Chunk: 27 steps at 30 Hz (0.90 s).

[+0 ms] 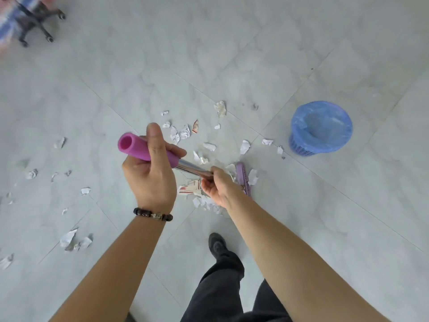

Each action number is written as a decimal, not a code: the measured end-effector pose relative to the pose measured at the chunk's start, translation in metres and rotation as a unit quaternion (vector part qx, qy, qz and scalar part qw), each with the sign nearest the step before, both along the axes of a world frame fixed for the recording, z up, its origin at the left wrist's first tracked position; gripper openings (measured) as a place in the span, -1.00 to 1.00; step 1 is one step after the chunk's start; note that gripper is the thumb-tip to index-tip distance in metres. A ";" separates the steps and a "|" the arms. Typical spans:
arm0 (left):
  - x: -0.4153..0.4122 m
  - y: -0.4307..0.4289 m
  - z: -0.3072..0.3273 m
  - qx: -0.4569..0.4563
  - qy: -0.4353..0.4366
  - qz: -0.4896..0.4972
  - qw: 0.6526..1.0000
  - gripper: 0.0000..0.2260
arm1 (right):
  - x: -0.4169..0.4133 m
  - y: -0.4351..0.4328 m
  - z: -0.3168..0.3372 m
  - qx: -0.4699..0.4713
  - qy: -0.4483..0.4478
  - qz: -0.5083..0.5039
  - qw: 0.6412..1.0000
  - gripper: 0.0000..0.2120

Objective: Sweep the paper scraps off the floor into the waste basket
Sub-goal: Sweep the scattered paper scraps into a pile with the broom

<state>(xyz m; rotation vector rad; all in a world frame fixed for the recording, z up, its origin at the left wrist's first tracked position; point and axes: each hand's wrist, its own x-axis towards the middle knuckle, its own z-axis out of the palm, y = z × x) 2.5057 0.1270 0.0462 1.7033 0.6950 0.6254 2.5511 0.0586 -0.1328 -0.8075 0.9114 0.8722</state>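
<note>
Sweeping in progress; scraps ungathered.
The broom [192, 169] is gripped by both hands: left hand [148, 175] at the pink end, right hand [214, 189] lower down. Paper scraps [183, 133] lie scattered on the floor [255, 66]; short strokes toward the waste basket [321, 129] are advised.

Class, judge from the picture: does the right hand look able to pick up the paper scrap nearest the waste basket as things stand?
Probably not yet. The right hand grips the broom shaft, so it is occupied, and the paper scrap lies on open floor beyond the broom head.
</note>
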 end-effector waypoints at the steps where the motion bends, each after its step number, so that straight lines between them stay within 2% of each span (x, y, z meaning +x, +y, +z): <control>1: 0.000 0.012 0.003 -0.007 -0.013 -0.002 1.000 -0.50 | -0.001 0.010 0.005 -0.004 -0.004 -0.001 1.000 -0.88; 8: 0.007 0.017 0.005 -0.093 -0.053 -0.041 0.993 -0.53 | -0.004 -0.014 0.020 -0.043 -0.001 -0.069 0.997 -0.79; 12: 0.017 -0.004 -0.023 -0.118 -0.011 -0.106 0.987 -0.55 | -0.004 -0.055 -0.003 -0.079 0.022 -0.121 0.989 -0.75; 15: 0.010 -0.008 -0.049 -0.119 0.038 -0.128 0.984 -0.57 | -0.007 -0.064 -0.031 -0.114 0.047 -0.118 0.985 -0.72; 20: -0.010 0.005 -0.054 -0.062 0.050 -0.122 0.989 -0.60 | -0.024 -0.019 -0.054 -0.111 0.060 -0.052 0.991 -0.82; 24: -0.013 0.024 -0.021 -0.006 0.014 -0.134 0.991 -0.46 | -0.021 0.029 -0.027 -0.040 0.028 -0.020 0.999 -0.81; 27: -0.009 0.037 0.006 0.044 -0.013 -0.156 0.987 -0.49 | -0.013 0.053 0.002 -0.025 -0.021 0.006 0.999 -0.78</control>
